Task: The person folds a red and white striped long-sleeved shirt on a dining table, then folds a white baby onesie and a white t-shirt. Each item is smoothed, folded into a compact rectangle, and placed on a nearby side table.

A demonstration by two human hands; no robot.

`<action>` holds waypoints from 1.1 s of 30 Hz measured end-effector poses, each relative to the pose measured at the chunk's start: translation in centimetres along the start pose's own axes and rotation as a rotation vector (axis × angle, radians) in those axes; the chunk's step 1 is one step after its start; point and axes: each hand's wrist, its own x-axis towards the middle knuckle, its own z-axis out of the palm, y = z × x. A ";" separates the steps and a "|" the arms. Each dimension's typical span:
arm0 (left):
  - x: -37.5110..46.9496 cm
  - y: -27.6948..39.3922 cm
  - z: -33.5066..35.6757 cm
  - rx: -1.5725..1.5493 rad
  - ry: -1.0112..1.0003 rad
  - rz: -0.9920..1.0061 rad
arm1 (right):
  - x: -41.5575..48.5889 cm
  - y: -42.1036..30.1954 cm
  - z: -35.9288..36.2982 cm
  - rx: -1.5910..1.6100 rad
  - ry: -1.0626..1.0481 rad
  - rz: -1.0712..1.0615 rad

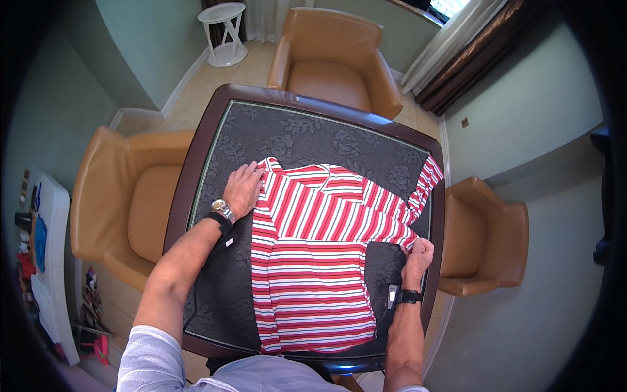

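Observation:
A red, white and dark striped long-sleeved shirt lies on the table before me. Its left side is turned inward in a long vertical strip, and one sleeve lies across the chest towards the right. My left hand rests on the folded shoulder by the collar, fingers spread over the cloth. At the right, my right hand pinches the cuff end of the sleeve that crosses the chest. The other sleeve stretches beyond it, bent upward to the table's right edge.
The dark wood table has a glass top over black floral cloth. Tan armchairs stand at the far side, left and right. A white side table is in the far corner. A white shelf with assorted items stands far left.

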 end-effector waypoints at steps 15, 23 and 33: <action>-0.4 0.3 0.3 0.029 0.035 -0.006 | -0.1 0.8 -2.7 -0.118 -0.202 0.358; -4.1 2.2 -0.2 0.042 0.085 -0.109 | -0.2 -0.3 -1.0 -0.744 -0.261 0.034; -3.4 1.5 0.3 0.098 0.012 -0.087 | 0.2 0.0 -0.9 -0.523 -0.372 -0.174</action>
